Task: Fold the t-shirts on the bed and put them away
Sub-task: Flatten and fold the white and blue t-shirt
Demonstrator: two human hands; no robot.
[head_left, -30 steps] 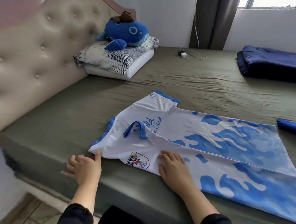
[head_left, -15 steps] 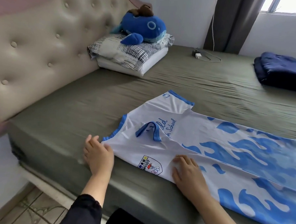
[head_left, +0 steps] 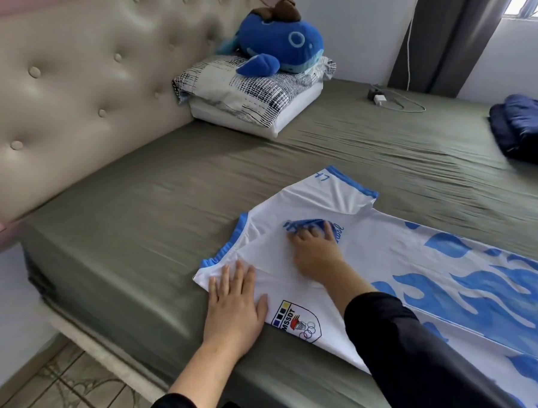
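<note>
A white t-shirt point(head_left: 392, 266) with blue flame print, blue collar and a crest lies spread on the olive-green bed point(head_left: 167, 217), its neck toward the headboard. My left hand point(head_left: 234, 305) lies flat with straight fingers on the shirt's near shoulder corner, beside the crest. My right hand point(head_left: 316, 253) reaches across the chest, and its spread fingertips press on the bunched blue collar point(head_left: 304, 225). The far sleeve lies spread out on the sheet. My dark right sleeve covers part of the shirt's near side.
A tufted beige headboard point(head_left: 65, 84) stands on the left. A blue plush whale point(head_left: 279, 45) sits on stacked pillows point(head_left: 251, 97). A charger with cable point(head_left: 379, 99) lies at the far edge, and dark navy folded fabric point(head_left: 530, 130) at far right. Tiled floor shows below the near edge.
My right hand slid from the shirt's near edge up to the collar and bunched it. My left hand moved from the sheet beside the shirt onto its shoulder corner.
</note>
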